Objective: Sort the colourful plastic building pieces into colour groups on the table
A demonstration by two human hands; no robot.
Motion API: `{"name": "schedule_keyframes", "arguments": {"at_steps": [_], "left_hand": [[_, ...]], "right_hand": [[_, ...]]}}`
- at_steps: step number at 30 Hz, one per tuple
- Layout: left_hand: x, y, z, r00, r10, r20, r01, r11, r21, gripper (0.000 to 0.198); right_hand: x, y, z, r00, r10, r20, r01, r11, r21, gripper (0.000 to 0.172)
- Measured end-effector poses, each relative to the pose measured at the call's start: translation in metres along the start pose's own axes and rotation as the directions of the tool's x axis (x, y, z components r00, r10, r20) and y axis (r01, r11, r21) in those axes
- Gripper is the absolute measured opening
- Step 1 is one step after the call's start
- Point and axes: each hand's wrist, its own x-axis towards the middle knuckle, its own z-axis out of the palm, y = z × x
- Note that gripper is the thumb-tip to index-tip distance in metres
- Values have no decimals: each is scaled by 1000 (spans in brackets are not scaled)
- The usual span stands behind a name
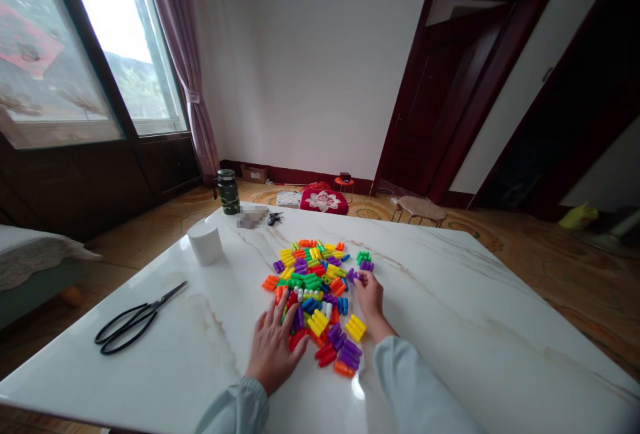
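Observation:
A heap of colourful plastic toy blocks (316,266), shaped like joined rounded pegs, spreads over the middle of the white marbled table (470,327). My left hand (276,341) rests with fingers spread on the near left side of the heap, touching red and purple pieces. At the heap's right edge, my right hand (370,297) pinches a purple block (353,275) between thumb and fingers. Just beyond it stand a green block (364,257) and another purple block (367,266), apart from the heap. Blocks beneath my left hand are partly hidden.
Black-handled scissors (137,319) lie at the left of the table. Behind them stands a white paper roll (205,242). A camouflage-patterned flask (229,192), a blurred item (253,217) and dark keys (274,219) sit near the far left corner. A stool (420,209) stands beyond the table.

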Motion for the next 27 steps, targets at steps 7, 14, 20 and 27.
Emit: {"name": "schedule_keyframes", "arguments": {"at_steps": [7,14,20,27], "left_hand": [[0,2,-2,1000,0,8,1,1000,-5,57],[0,2,-4,1000,8,16,-8,1000,5,58],[1,2,-6,1000,7,27,-8,1000,9,58],[-1,2,-4,999,0,42,0,1000,2,59]], "right_hand": [[23,30,-31,995,63,-72,-70,993,-98,25],[29,35,-23,997,29,-73,-37,992,-117,31],[31,42,-17,997,31,-73,-37,996,-82,32],[33,39,-19,999,13,-44,-17,996,-91,30]]}}
